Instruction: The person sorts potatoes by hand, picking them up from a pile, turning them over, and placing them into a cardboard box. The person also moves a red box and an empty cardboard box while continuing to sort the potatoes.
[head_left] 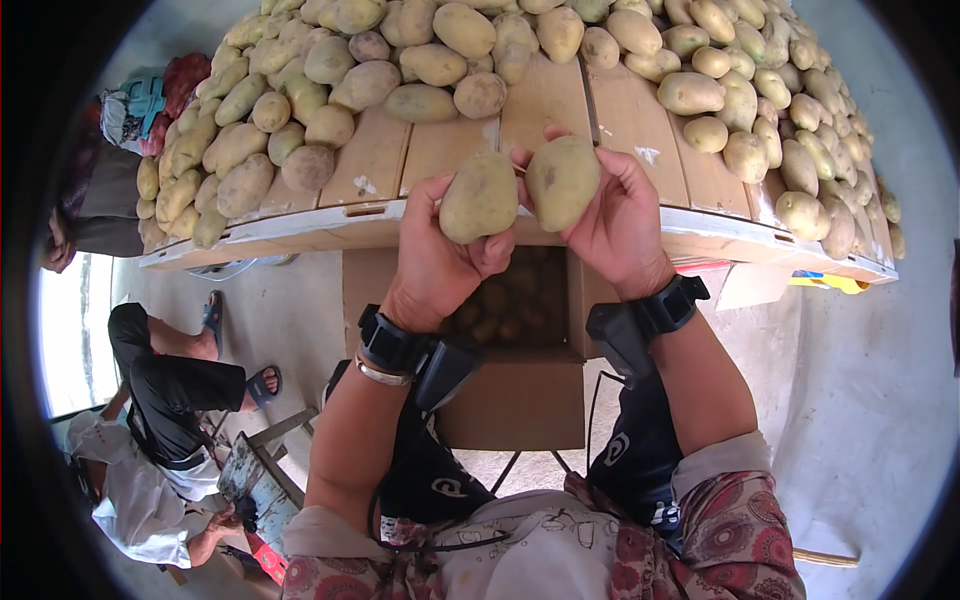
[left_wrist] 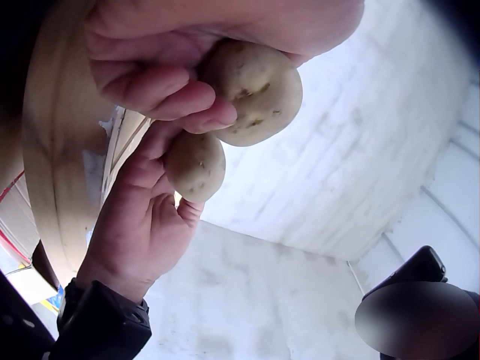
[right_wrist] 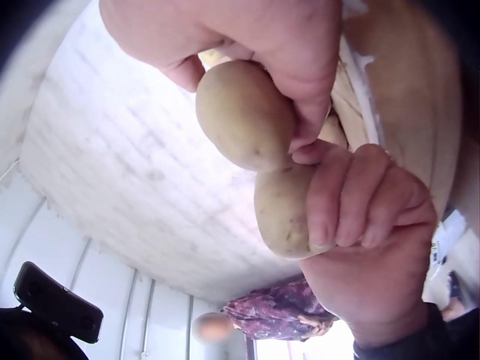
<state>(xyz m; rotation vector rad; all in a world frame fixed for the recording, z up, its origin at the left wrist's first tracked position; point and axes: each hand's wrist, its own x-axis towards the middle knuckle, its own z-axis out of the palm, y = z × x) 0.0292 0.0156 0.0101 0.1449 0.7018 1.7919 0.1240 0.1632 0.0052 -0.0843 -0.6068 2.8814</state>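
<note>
My left hand (head_left: 440, 255) grips a pale yellow potato (head_left: 479, 198), its fingers curled round the side and underside. Beside it my right hand (head_left: 625, 220) holds a second potato (head_left: 563, 183) between thumb and fingers. Both potatoes are raised over the front edge of the table, side by side. In the left wrist view the left potato (left_wrist: 259, 94) shows several dark eyes and small pits. The right wrist view shows the right potato (right_wrist: 244, 114) with mostly smooth skin, overlapping the left one.
Many potatoes (head_left: 430, 65) are heaped along the back and sides of the wooden slatted table (head_left: 545, 100). Below its edge, between my knees, stands an open cardboard box (head_left: 510, 405) with potatoes inside. Another person (head_left: 150, 490) sits at the left.
</note>
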